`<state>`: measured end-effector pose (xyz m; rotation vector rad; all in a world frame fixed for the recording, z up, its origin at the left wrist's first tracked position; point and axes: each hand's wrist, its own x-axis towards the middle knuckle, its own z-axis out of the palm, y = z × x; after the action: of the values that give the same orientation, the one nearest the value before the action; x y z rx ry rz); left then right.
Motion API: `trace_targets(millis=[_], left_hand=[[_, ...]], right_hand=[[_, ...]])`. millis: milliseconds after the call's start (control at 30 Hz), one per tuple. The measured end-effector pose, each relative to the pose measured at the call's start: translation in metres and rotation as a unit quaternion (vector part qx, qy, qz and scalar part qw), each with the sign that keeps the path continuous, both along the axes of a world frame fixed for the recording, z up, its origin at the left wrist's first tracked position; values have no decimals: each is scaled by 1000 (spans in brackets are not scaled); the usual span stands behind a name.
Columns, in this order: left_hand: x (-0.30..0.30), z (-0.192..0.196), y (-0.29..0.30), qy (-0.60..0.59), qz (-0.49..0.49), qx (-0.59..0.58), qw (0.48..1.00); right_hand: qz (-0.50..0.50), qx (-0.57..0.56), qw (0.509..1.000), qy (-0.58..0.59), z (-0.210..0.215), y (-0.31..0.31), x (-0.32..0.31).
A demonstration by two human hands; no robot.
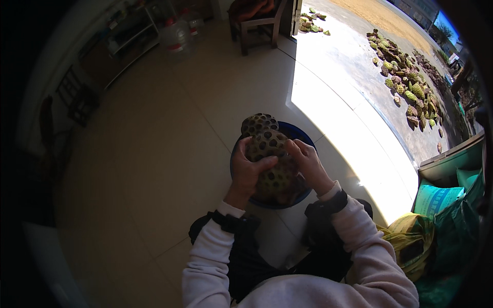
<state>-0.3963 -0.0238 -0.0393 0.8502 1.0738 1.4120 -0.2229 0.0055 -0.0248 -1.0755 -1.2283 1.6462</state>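
Over a round blue basin (311, 138) on the floor, both hands hold a lotus seed pod (268, 145) whose face is pitted with dark seed holes. My left hand (247, 172) wraps its left side, with the thumb stretched across the lower face. The right edge is gripped by my right hand (311, 163), its fingers bent and bunched there; whether a seed is between them I cannot tell. Another lotus pod (257, 122) sits in the basin just beyond the held one. Nearer me, a greener lotus pod (275, 179) lies below my hands, with other contents in shadow.
Several lotus pods (411, 84) are heaped outside on sunlit concrete, with a smaller group near the doorway. A wooden chair (257, 28) stands beside the door. Green and yellow sacks (411, 238) lean at the right. Plastic bottles (175, 38) stand far left.
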Motion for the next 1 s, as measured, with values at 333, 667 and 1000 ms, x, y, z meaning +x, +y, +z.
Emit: trace_targets(millis=[333,667,1000], left_hand=[[-5,-9,4,83,47,7,995],[-5,-12,6,37,43,1,998],[-17,16,6,183,-42,69,980]], right_hand=[[36,196,972,-127,-7,6,2],[12,105,994,-3,11,0,3],[122,146,975,-113,35,6,27]])
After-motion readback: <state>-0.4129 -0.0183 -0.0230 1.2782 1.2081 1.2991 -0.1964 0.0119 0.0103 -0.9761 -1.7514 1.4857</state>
